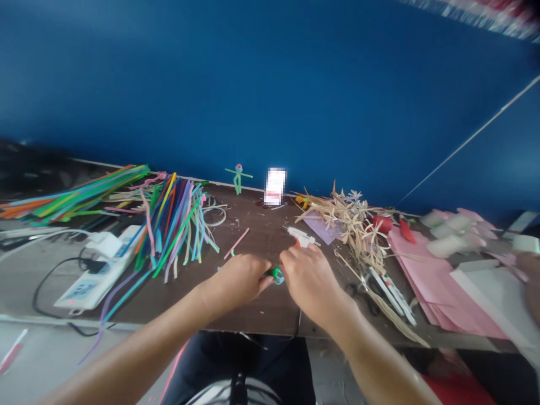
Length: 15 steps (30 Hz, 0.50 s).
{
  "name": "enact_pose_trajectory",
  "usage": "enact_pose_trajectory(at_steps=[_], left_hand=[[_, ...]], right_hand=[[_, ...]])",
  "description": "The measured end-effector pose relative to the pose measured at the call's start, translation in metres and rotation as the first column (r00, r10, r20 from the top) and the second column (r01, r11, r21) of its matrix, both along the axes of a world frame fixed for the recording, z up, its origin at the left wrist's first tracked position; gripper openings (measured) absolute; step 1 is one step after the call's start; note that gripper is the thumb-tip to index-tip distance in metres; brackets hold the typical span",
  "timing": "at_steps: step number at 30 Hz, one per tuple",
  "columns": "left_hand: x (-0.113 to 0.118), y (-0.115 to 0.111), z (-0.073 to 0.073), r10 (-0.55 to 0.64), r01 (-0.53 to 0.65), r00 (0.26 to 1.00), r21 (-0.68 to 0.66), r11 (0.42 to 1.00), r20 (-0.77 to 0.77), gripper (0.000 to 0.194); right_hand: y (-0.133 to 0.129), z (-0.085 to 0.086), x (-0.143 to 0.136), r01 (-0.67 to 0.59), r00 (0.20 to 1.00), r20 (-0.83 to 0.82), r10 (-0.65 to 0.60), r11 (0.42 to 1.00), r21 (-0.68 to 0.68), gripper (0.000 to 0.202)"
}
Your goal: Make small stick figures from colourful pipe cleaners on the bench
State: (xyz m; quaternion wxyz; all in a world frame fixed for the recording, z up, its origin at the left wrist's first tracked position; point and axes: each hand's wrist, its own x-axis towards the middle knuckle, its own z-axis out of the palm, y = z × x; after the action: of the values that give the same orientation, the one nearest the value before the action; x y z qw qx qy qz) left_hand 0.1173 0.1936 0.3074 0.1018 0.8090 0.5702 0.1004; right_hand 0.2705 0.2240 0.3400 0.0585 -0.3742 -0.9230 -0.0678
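Above the front middle of the dark table, my left hand (248, 277) and my right hand (304, 278) meet, fingers closed in pinches. Between them shows a small bent piece of green and light blue pipe cleaner (277, 274), partly hidden by the fingers. Just beyond my right hand lies a white glue gun (300, 236). A short pink pipe cleaner (238, 243) rests on the table past my left hand. Farther back, a green pipe-cleaner figure (238, 181) with arms spread stands near the blue wall.
Bundles of coloured pipe cleaners (171, 219) lie left, beside a white power strip (99, 273) with cables. A bright, blurred-out phone-like screen (275, 187) stands at the back. To the right are dried straw flowers (354, 219), pink sheets (439, 281) and white rolls (455, 230).
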Motion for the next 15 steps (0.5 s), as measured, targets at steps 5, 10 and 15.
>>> enact_pose_trajectory(at_steps=[5, 10, 15], left_hand=[[0.001, 0.002, 0.0, 0.058, -0.06, 0.991, 0.015, 0.998, 0.123, 0.017], [0.003, 0.003, -0.01, 0.132, -0.156, 0.96, 0.08, 0.985, 0.247, 0.019], [0.004, 0.003, -0.017, 0.096, -0.172, 0.921, 0.174, 0.97, 0.378, 0.028]], right_hand=[[-0.008, 0.001, 0.001, 0.008, 1.0, -0.01, -0.008, 1.0, -0.013, 0.018], [-0.019, 0.002, -0.001, 0.069, 0.997, -0.037, -0.071, 0.996, -0.052, 0.024], [-0.028, -0.007, -0.003, 0.092, 0.984, -0.153, -0.096, 0.995, -0.036, 0.028]])
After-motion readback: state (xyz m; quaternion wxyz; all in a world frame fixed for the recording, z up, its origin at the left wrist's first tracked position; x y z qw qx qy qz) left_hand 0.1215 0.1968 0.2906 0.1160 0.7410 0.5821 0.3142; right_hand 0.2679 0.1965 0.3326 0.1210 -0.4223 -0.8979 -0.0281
